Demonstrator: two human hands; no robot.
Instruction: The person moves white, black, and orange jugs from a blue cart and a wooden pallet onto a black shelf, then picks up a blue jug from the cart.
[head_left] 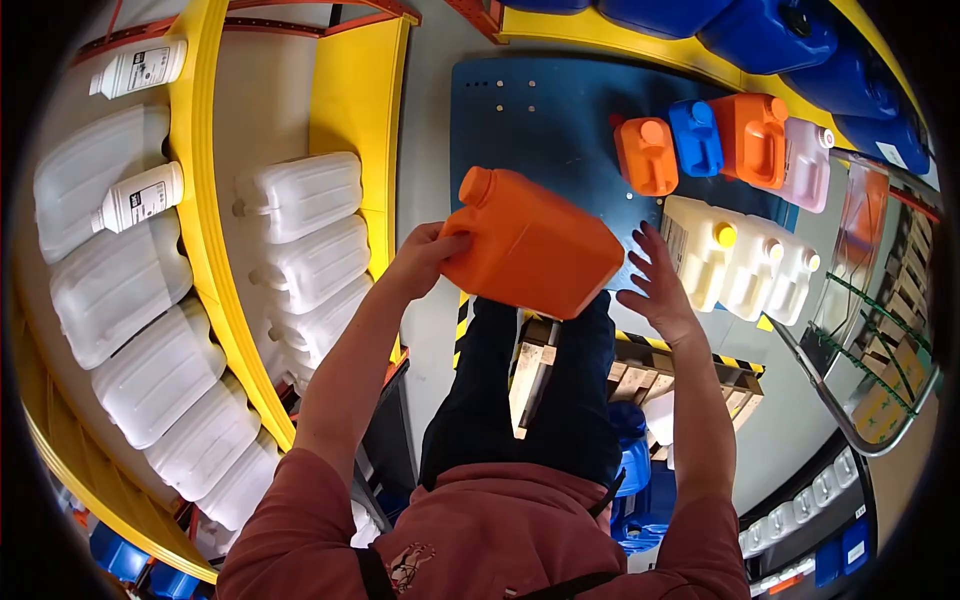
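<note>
Above the blue pallet (530,120), the left hand (425,262) grips an orange jug (535,255). The right hand (660,285) hovers open-fingered, empty. Held one-handed, the jug could slip.

Rust-red top (500,530), dark trousers (520,400)

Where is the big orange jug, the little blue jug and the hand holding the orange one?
big orange jug (535,250), head view, its broad side.
little blue jug (696,140), head view, its body.
left hand (425,258), head view, its back.
</note>
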